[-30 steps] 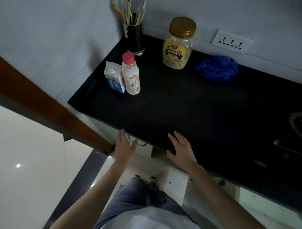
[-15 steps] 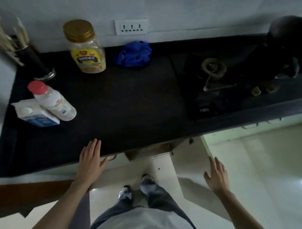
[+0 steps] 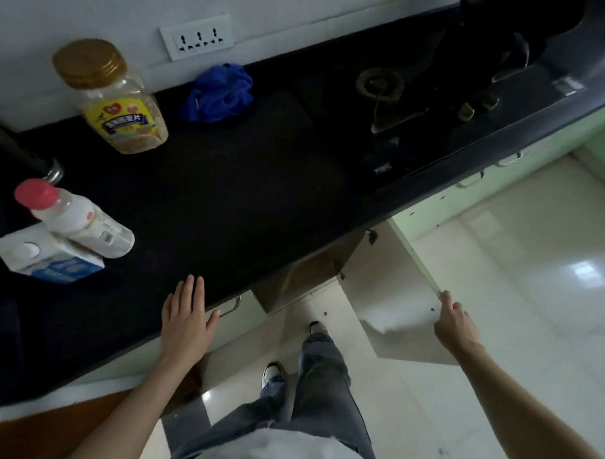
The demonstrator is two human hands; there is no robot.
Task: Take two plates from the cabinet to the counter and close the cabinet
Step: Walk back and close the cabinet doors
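Observation:
The black counter (image 3: 247, 200) runs across the view, with a cabinet below it. The cabinet's pale door (image 3: 391, 294) stands swung open toward me, and its dark inside (image 3: 306, 274) shows under the counter edge. No plates are visible. My left hand (image 3: 185, 318) rests flat, fingers together, on the counter's front edge. My right hand (image 3: 453, 325) touches the outer edge of the open door with its fingertips; whether it grips the edge is unclear.
On the counter stand a gold-lidded jar (image 3: 117, 99), a blue cloth (image 3: 220, 92), a red-capped bottle (image 3: 75, 218), a milk carton (image 3: 49, 258) and a utensil holder (image 3: 19, 150). A gas stove (image 3: 394, 105) is at right. A closed door's handle (image 3: 231, 304) sits beside my left hand.
The view swung right. My right hand left the counter edge and moved right to the open door's outer edge. The left hand stayed on the counter.

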